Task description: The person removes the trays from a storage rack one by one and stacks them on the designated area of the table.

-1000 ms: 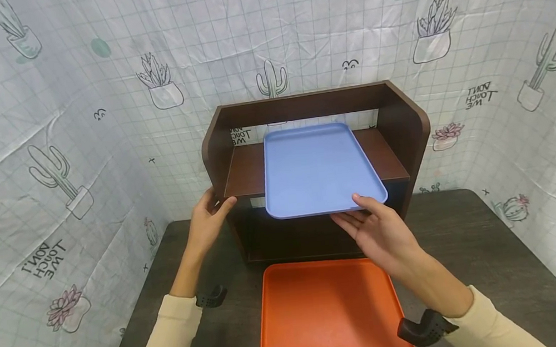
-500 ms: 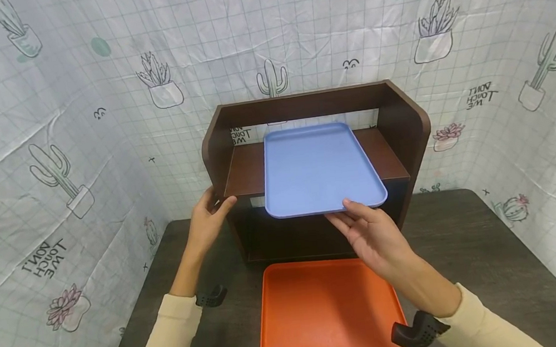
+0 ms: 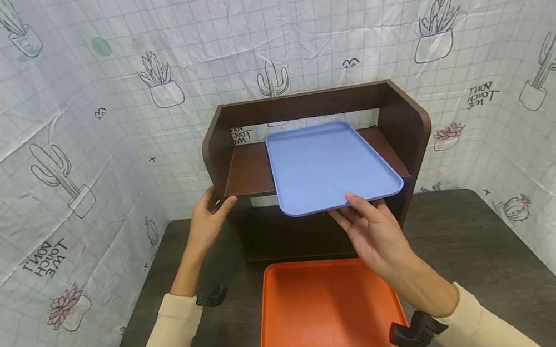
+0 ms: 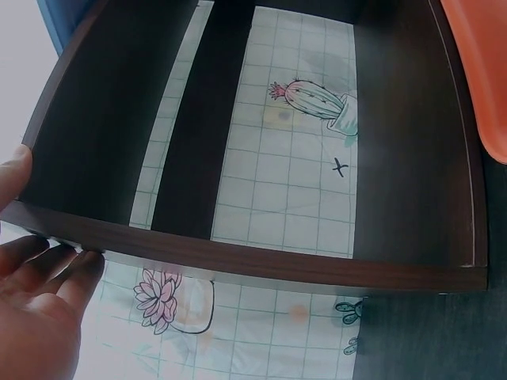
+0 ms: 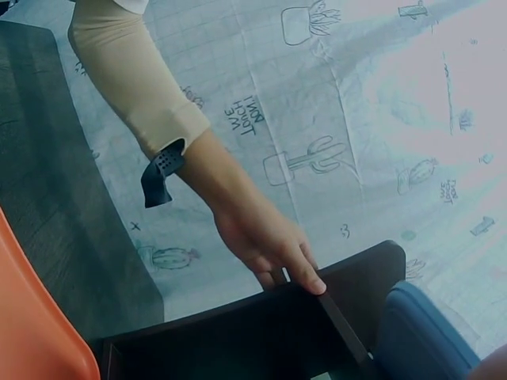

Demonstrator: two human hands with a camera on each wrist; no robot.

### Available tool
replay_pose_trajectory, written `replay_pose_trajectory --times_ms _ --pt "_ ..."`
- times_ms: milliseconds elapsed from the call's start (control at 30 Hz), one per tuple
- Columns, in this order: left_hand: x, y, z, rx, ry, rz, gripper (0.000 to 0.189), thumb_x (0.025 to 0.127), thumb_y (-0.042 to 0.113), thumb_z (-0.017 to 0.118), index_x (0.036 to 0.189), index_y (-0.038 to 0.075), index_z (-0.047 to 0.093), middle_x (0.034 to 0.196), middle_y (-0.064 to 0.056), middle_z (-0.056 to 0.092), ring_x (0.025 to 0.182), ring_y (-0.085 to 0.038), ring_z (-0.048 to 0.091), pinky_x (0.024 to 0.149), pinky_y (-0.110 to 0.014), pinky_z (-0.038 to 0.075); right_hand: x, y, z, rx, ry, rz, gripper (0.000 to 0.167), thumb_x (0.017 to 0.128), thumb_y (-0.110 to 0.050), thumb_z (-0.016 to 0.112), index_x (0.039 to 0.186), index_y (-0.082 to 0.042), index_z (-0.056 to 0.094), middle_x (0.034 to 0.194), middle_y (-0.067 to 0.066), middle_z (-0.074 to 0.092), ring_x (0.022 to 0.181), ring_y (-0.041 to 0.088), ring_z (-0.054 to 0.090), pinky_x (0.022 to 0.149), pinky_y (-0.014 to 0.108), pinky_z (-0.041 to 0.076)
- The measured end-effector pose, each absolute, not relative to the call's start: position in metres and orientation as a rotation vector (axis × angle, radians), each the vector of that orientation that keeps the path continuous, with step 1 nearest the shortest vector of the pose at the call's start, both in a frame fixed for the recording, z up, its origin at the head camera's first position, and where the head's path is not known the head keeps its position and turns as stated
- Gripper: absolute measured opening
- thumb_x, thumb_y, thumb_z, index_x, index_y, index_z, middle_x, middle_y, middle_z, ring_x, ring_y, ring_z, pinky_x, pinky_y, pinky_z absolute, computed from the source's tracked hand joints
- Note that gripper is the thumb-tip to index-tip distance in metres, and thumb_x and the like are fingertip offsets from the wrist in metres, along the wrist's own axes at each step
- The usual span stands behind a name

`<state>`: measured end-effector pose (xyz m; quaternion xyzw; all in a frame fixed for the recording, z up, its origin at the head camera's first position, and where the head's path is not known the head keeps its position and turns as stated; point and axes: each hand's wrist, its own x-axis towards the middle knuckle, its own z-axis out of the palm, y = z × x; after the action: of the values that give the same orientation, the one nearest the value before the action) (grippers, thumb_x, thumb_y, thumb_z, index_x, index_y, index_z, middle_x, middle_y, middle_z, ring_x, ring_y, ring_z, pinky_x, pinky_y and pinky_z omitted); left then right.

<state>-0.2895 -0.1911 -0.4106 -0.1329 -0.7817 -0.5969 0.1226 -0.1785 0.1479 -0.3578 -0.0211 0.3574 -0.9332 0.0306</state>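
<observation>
At the brown shelf (image 3: 247, 171), blue tray (image 3: 330, 165), rectangular, round-cornered; shallow, plain-surfaced

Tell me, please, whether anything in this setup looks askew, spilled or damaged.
The blue tray looks slightly askew: it is turned out of line with the front edge of the brown shelf unit and juts past it, the right hand pinching its near rim. I see no spill or damage.

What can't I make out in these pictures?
Head view: right hand, fingertips hidden under the blue tray.
Head view: orange tray, far right corner behind the right arm.
Left wrist view: left hand, cut off by left edge.
Right wrist view: blue tray, cut off at bottom.
</observation>
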Motion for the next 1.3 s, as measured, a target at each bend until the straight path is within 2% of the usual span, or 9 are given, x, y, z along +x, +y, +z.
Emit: replay_pose_trajectory --times_ms 67,167,500,633,800,1067,1300 --pt "-0.29 -0.191 -0.411 -0.391 -2.283 -1.738 0.071 0.101 0.036 0.076 0.161 0.009 0.045 0.163 -0.016 0.05 0.151 -0.035 0.05 0.122 -0.048 0.047 -0.178 0.148 -0.358 -0.078 1.083 -2.886 0.066 0.111 -0.006 0.053 0.166 -0.026 0.022 0.162 0.002 0.037 0.147 0.022 0.05 0.121 0.04 0.047" --pt "-0.29 -0.192 -0.411 -0.397 -2.283 -1.74 0.071 0.102 0.035 0.075 0.161 0.01 0.045 0.164 -0.015 0.049 0.151 -0.034 0.05 0.122 -0.047 0.047 -0.178 0.148 -0.358 -0.087 1.062 -2.905 0.065 0.112 -0.007 0.05 0.167 -0.025 0.021 0.167 0.004 0.034 0.15 0.025 0.047 0.12 0.044 0.044" --pt "-0.29 -0.192 -0.411 -0.388 -2.281 -1.766 0.072 0.102 0.036 0.075 0.161 0.01 0.045 0.163 -0.015 0.049 0.152 -0.034 0.049 0.123 -0.047 0.046 -0.176 0.151 -0.359 -0.124 1.042 -2.91 0.059 0.113 -0.012 0.05 0.166 -0.011 0.024 0.166 0.004 0.042 0.145 0.02 0.056 0.118 0.039 0.047" --pt "-0.291 -0.192 -0.413 -0.399 -2.278 -1.758 0.071 0.102 0.035 0.075 0.161 0.009 0.045 0.163 -0.015 0.05 0.151 -0.033 0.05 0.123 -0.046 0.046 -0.176 0.152 -0.361 -0.151 1.046 -2.916 0.055 0.113 -0.011 0.051 0.163 -0.008 0.028 0.158 0.003 0.052 0.139 0.018 0.062 0.115 0.037 0.052" --pt "-0.291 -0.191 -0.414 -0.415 -2.269 -1.745 0.069 0.102 0.034 0.075 0.16 0.008 0.047 0.162 -0.015 0.051 0.151 -0.033 0.05 0.122 -0.045 0.047 -0.175 0.154 -0.363 -0.149 1.065 -2.95 0.038 0.111 -0.008 0.054 0.148 -0.005 0.045 0.137 0.002 0.068 0.126 0.019 0.07 0.109 0.035 0.059" --pt "-0.292 -0.192 -0.415 -0.419 -2.258 -1.755 0.069 0.102 0.032 0.075 0.16 0.006 0.046 0.162 -0.019 0.05 0.151 -0.037 0.049 0.124 -0.052 0.044 -0.173 0.159 -0.364 -0.189 1.057 -2.949 0.032 0.112 -0.008 0.053 0.144 -0.004 0.05 0.127 0.003 0.072 0.119 0.019 0.073 0.107 0.036 0.061" --pt "-0.291 -0.193 -0.413 -0.438 -2.256 -1.755 0.069 0.102 0.033 0.075 0.159 0.007 0.046 0.161 -0.018 0.051 0.151 -0.036 0.05 0.123 -0.048 0.046 -0.171 0.162 -0.362 -0.236 1.069 -2.958 0.027 0.112 -0.007 0.053 0.138 -0.001 0.053 0.122 0.005 0.075 0.116 0.022 0.075 0.104 0.038 0.062"
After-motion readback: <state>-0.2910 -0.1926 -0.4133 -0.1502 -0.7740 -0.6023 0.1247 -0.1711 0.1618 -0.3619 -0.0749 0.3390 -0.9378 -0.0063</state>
